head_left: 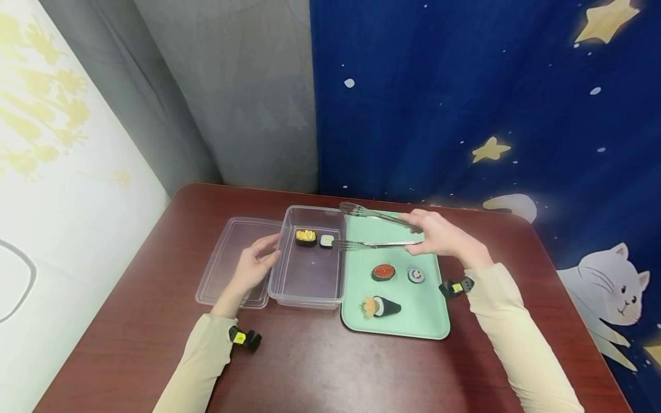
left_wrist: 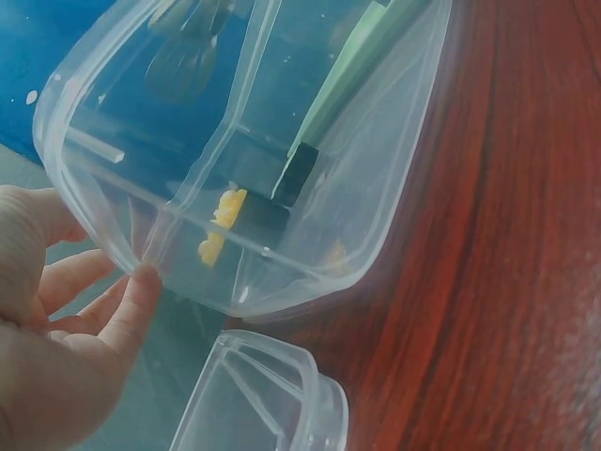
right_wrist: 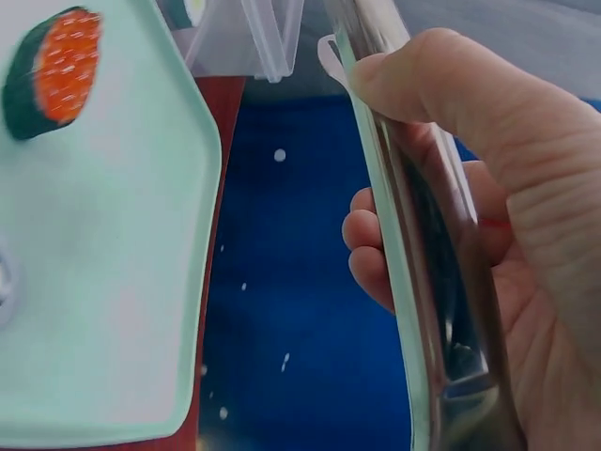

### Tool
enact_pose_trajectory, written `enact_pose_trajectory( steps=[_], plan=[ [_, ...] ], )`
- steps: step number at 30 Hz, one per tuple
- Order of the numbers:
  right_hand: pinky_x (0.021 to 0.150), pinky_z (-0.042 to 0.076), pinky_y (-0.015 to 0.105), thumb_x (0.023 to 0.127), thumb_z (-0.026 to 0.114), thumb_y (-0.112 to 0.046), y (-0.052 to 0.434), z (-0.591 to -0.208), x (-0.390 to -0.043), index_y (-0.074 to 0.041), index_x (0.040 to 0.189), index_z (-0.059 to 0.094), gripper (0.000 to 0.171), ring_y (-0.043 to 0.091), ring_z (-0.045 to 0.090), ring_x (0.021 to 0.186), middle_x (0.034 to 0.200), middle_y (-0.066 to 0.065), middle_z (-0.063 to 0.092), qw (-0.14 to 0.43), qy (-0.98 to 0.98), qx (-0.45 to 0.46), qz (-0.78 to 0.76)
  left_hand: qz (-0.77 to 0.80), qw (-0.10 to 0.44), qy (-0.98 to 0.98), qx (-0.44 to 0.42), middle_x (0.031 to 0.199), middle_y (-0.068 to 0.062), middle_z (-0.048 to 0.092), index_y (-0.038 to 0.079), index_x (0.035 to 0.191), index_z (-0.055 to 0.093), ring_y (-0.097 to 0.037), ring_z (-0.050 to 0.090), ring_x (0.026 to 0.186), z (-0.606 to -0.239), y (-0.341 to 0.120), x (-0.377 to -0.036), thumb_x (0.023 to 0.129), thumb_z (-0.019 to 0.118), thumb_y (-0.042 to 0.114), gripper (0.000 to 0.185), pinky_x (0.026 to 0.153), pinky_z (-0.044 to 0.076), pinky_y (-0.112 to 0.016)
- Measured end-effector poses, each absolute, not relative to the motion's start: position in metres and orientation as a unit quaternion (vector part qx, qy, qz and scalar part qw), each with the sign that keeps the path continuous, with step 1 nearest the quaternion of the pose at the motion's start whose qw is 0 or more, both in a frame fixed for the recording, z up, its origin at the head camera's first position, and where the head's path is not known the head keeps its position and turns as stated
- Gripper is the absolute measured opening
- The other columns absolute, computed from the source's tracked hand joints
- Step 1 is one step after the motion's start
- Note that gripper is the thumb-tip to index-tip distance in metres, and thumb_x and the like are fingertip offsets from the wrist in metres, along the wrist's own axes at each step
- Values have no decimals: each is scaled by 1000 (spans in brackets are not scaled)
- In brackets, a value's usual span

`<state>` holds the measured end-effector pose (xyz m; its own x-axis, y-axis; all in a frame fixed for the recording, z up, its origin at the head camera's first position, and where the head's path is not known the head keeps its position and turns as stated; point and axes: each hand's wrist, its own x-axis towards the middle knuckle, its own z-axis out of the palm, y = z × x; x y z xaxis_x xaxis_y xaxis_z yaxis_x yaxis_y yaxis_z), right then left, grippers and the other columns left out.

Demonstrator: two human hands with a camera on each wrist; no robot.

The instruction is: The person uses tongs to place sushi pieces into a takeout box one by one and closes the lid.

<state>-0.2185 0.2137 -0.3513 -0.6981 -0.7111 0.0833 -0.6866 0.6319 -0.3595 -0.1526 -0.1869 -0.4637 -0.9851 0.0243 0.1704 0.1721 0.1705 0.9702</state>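
My right hand (head_left: 439, 235) grips metal tongs (head_left: 372, 229), thumb pressed on one arm (right_wrist: 404, 188); their spread tips reach over the clear plastic box (head_left: 289, 289) near a small roll (head_left: 326, 241). A corn-topped sushi (head_left: 306, 236) sits beside it in the box. My left hand (head_left: 255, 264) rests with relaxed fingers (left_wrist: 131, 301) against the box's left wall (left_wrist: 188, 272). On the mint tray (head_left: 428, 321) lie a roe sushi (head_left: 383, 272), a small roll (head_left: 416, 275) and a cone hand roll (head_left: 381, 307).
The box's clear lid (head_left: 227, 258) lies on the dark red table (head_left: 320, 367) left of the box. A blue starry curtain (head_left: 490, 97) hangs behind the table, a grey one at its left.
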Motion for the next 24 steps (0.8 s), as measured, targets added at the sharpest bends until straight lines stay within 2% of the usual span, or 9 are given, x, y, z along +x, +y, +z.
enact_pose_trajectory(
  steps=[4,7,13,18,24],
  plan=[
    [68,53,38,70,78,-15,233,-360,-203,8,124,54,64,21,57,81,106,16,60,-5,902,-386,-192,-642,56,-762,-64,131,-25,49,-11,126,51,-38,51,113,-465,-187,-153,87,59,-7,40,87,49,-15],
    [64,51,35,67,80,-15,247,-368,-192,9,122,55,64,20,54,77,99,13,60,-27,903,-381,-198,-643,55,-761,-63,131,-25,49,-10,126,51,-38,51,113,-464,-187,-153,87,59,-6,40,87,49,-14],
    [61,55,32,65,81,-13,272,-384,-175,5,118,58,60,11,57,73,92,3,58,-43,904,-365,-220,-641,56,-763,-69,131,-26,48,-11,127,50,-39,50,114,-464,-187,-152,87,59,-6,41,86,49,-13],
    [55,49,26,63,80,-11,287,-398,-164,0,113,61,54,14,54,70,87,-3,55,-62,901,-366,-226,-644,56,-760,-69,131,-25,49,-10,127,51,-38,50,114,-464,-187,-153,88,59,-6,40,86,48,-12],
    [54,47,26,64,79,-7,301,-411,-151,1,111,61,51,13,52,68,85,-1,55,-62,898,-365,-239,-642,54,-762,-62,130,-25,50,-10,126,52,-38,51,113,-465,-186,-153,87,59,-6,39,87,49,-13]
  ],
)
